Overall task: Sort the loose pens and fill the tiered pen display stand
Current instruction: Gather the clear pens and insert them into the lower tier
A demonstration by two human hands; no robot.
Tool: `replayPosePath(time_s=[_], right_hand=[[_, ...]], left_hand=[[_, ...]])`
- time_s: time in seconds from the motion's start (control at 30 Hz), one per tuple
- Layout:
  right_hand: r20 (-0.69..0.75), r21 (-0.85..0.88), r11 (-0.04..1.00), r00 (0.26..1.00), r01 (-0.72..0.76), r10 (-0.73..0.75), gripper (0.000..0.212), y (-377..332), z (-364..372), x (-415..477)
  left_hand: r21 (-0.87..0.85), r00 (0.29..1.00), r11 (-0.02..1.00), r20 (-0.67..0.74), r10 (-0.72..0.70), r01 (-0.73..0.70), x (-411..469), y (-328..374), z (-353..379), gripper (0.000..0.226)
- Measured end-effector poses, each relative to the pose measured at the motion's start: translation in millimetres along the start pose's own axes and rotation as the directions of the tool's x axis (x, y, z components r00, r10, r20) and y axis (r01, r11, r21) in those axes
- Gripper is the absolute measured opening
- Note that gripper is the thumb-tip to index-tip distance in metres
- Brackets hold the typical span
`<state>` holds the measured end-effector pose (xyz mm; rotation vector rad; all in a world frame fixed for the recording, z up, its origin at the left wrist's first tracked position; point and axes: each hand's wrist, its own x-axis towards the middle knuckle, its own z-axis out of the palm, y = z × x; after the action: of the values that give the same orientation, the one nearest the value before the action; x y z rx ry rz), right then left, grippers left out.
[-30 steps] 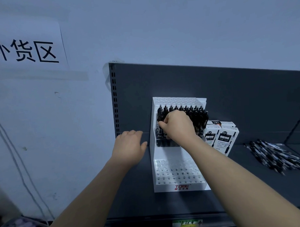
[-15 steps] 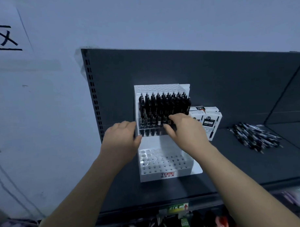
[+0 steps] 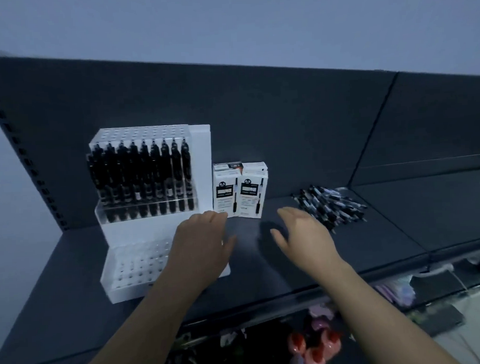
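The white tiered pen display stand (image 3: 132,237) sits at the left of the dark shelf. Its middle tier holds a full row of black pens (image 3: 141,180); the top tier and the low front tier (image 3: 138,267) show bare holes. A heap of loose black pens (image 3: 332,206) lies on the shelf to the right. My left hand (image 3: 203,243) hovers over the stand's right front corner, fingers relaxed, holding nothing. My right hand (image 3: 303,236) is stretched flat above the shelf, just left of the loose pens, holding nothing.
Two white pen boxes (image 3: 240,192) stand upright between the stand and the loose pens. The dark shelf (image 3: 264,276) has a back panel behind and a front edge near me. Coloured goods (image 3: 315,342) sit on a lower level below the shelf.
Both hands have left the stand's filled tier and moved right; my right hand now reaches near the loose pens. The view has swung to the right.
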<state>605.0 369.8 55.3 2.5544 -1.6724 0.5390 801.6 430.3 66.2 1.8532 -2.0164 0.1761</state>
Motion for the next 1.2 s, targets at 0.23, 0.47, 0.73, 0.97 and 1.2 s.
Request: replayPosePath(time_s=[0.23, 0.47, 0.73, 0.97, 1.2], right_hand=[[0.079, -0.036, 0.998, 0.995, -0.058, 0.06, 0.027, 131.6, 0.0, -2.0], [0.088, 0.059, 0.986, 0.985, -0.156, 0.15, 0.019, 221.4, 41.5, 27.3], [0.1, 0.093, 0.993, 0.993, -0.071, 0.061, 0.026, 270.2, 81.3, 77.3], [0.115, 0.117, 0.993, 0.993, 0.005, -0.019, 0.052, 293.7, 110.6, 85.3], [0.053, 0.249, 0.966, 0.995, 0.069, -0.084, 0.046, 309.5, 121.8, 82.0]], left_hand=[[0.004, 0.993, 0.999, 0.109, -0.045, 0.044, 54.9, 91.9, 70.3, 0.038], [0.021, 0.96, 0.994, 0.258, -0.105, 0.103, 111.1, 137.5, 126.7, 0.044], [-0.05, 0.901, 0.977, 0.399, -0.169, 0.206, 183.7, 156.2, 186.3, 0.036], [-0.037, 0.835, 0.919, 0.431, -0.341, 0.394, 227.2, 181.4, 231.7, 0.073], [0.007, 0.791, 0.882, 0.439, -0.426, 0.472, 241.5, 191.3, 246.1, 0.044]])
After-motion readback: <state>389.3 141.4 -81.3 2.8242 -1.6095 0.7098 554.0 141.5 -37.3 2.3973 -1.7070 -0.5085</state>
